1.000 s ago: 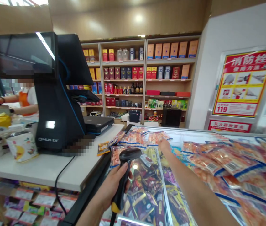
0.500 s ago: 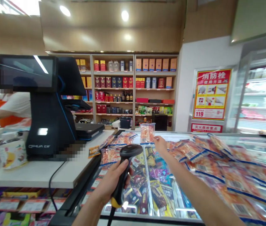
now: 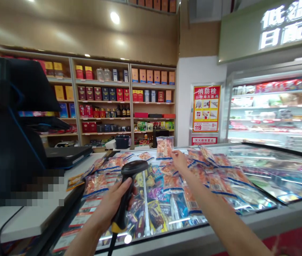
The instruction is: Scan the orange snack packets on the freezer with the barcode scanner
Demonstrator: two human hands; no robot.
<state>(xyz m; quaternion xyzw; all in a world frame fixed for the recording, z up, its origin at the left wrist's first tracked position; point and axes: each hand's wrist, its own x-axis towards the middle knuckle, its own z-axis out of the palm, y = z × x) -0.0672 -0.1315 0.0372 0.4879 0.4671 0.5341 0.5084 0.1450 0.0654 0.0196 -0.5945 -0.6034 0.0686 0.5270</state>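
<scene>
My left hand (image 3: pixel 110 201) is wrapped round the handle of a black and yellow barcode scanner (image 3: pixel 134 167), its head pointing right and its cable hanging down. At the far side of the glass-topped freezer (image 3: pixel 177 225), my right hand (image 3: pixel 180 160) pinches the right edge of a clear snack packet (image 3: pixel 164 145) with orange-pink contents, held upright. More packets of the same look lie in a pile (image 3: pixel 217 177) to the right, under and beside my right forearm. A smaller group (image 3: pixel 95 183) lies left of the scanner.
On the left, a black checkout terminal (image 3: pixel 14 135) stands on a white counter (image 3: pixel 52 209), with a cable over its edge. Colourful packs lie beneath the freezer glass. Behind are shelves of boxes (image 3: pixel 102 94), a red fire-hydrant poster (image 3: pixel 206 110) and a lit chiller (image 3: pixel 273 113).
The view has turned right, so the terminal sits further left and more freezer and chiller show. Both hands keep their hold on the scanner and the packet.
</scene>
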